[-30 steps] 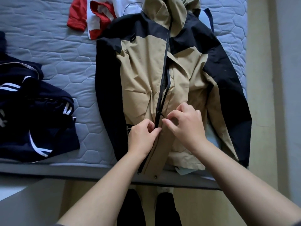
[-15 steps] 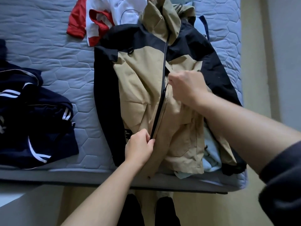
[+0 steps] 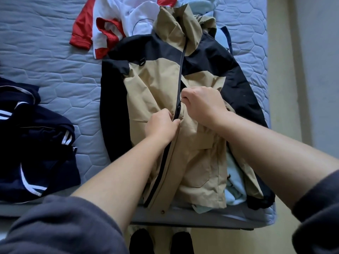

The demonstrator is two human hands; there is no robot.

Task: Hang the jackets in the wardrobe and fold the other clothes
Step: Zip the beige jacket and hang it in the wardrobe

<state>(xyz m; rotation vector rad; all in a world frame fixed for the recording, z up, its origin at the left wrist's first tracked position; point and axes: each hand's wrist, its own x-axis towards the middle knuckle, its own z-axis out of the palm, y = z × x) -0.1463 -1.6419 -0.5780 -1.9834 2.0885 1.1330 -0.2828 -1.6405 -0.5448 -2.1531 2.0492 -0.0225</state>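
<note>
A tan and black hooded jacket (image 3: 152,85) lies front-up on the grey quilted mattress (image 3: 55,57), its hem at the near edge. A dark zipper (image 3: 180,70) runs down its middle. My left hand (image 3: 161,125) pinches the tan front just left of the zipper at mid-chest. Just right of the zipper and slightly higher, my right hand (image 3: 203,105) has its fingers curled at the zipper slider. A light blue garment (image 3: 235,189) shows from under the jacket's right side.
Navy clothes with white stripes (image 3: 36,143) lie in a pile at the left. A red and white shirt (image 3: 104,28) lies beyond the jacket's collar. The mattress edge (image 3: 201,219) is close to me, with my dark-socked feet (image 3: 141,241) below. A pale wall runs along the right.
My right hand slid up the zipper from near the hem to mid-chest. My left hand then moved up the jacket front to just below it.
</note>
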